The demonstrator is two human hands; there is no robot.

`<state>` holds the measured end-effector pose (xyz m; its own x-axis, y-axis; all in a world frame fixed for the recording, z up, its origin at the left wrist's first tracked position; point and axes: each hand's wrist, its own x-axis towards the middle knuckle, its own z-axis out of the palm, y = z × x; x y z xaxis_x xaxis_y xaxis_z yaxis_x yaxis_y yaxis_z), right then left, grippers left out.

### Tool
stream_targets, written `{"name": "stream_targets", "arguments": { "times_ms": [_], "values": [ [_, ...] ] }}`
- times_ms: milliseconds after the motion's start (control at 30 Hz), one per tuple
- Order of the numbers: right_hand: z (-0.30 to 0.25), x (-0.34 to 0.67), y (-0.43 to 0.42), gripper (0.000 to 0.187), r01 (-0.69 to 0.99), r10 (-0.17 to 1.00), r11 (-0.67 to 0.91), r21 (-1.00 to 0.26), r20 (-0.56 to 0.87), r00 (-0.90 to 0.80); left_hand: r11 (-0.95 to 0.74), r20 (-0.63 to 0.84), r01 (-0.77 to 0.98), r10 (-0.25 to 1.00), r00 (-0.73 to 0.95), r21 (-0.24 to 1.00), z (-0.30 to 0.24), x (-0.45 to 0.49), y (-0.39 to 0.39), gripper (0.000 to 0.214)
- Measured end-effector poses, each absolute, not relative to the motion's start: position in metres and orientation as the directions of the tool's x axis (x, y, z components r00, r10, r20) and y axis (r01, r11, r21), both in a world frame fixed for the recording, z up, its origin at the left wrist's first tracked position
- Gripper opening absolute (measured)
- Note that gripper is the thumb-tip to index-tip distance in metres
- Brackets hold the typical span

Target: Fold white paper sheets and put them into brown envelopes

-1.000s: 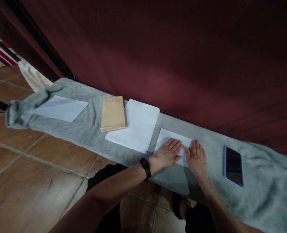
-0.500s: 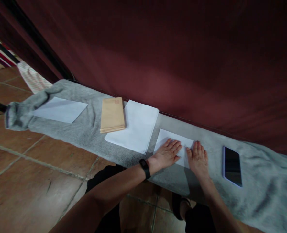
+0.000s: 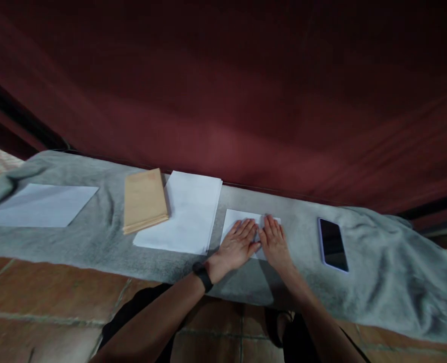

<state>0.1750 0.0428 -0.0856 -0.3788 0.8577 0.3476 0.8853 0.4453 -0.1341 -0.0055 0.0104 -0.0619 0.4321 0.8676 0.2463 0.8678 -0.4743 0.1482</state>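
A small folded white sheet (image 3: 234, 220) lies on the grey blanket (image 3: 106, 242). Both hands rest flat on it. My left hand (image 3: 237, 244), with a black band on its wrist, covers the sheet's left and middle part, fingers stretched out. Beside it my right hand (image 3: 274, 241) presses the right part, fingers together and straight. The thumbs nearly touch.
Left of the hands lies a stack of white paper (image 3: 185, 212), then a pile of tan envelopes (image 3: 143, 199), and a single white sheet (image 3: 38, 204) at far left. A dark phone (image 3: 332, 244) lies to the right. A dark red curtain hangs behind; tiled floor lies below.
The view has swung right and up. My right hand has slid left onto the sheet, close against the left hand. The papers and phone have not moved on the blanket.
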Motion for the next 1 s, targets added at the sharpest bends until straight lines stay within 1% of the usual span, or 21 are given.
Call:
{"name": "stream_targets", "arguments": {
  "times_ms": [100, 200, 333, 567, 767, 933, 1000],
  "values": [
    [-0.083, 0.171, 0.039, 0.055, 0.895, 0.864, 0.437, -0.092, 0.318, -0.390, -0.414, 0.209, 0.898, 0.901, 0.381, 0.148, -0.062, -0.012, 0.017, 0.060],
    [-0.081, 0.174, 0.042, 0.055, 0.913, 0.879, 0.396, -0.100, 0.328, -0.346, -0.323, 0.178, 0.938, 0.938, 0.299, 0.126, -0.061, -0.020, 0.026, 0.061],
    [-0.077, 0.182, 0.053, 0.054, 0.930, 0.908, 0.335, -0.149, 0.315, -0.277, -0.233, 0.156, 0.969, 0.964, 0.217, 0.088, -0.054, -0.031, 0.039, 0.057],
    [-0.066, 0.193, 0.072, 0.048, 0.896, 0.925, 0.362, -0.258, 0.221, -0.310, -0.212, 0.141, 0.970, 0.971, 0.195, 0.117, -0.034, -0.036, 0.055, 0.042],
    [-0.056, 0.199, 0.085, 0.044, 0.856, 0.940, 0.338, -0.390, 0.178, -0.290, -0.155, 0.093, 0.961, 0.986, 0.137, 0.227, -0.028, -0.038, 0.072, 0.035],
    [-0.054, 0.199, 0.089, 0.045, 0.849, 0.955, 0.297, -0.437, 0.132, -0.266, -0.180, 0.101, 0.916, 0.983, 0.154, 0.359, -0.026, -0.041, 0.079, 0.010],
    [-0.052, 0.200, 0.090, 0.042, 0.844, 0.957, 0.290, -0.450, 0.134, -0.258, -0.203, 0.119, 0.875, 0.979, 0.168, 0.440, -0.023, -0.042, 0.079, 0.011]
  ]
}}
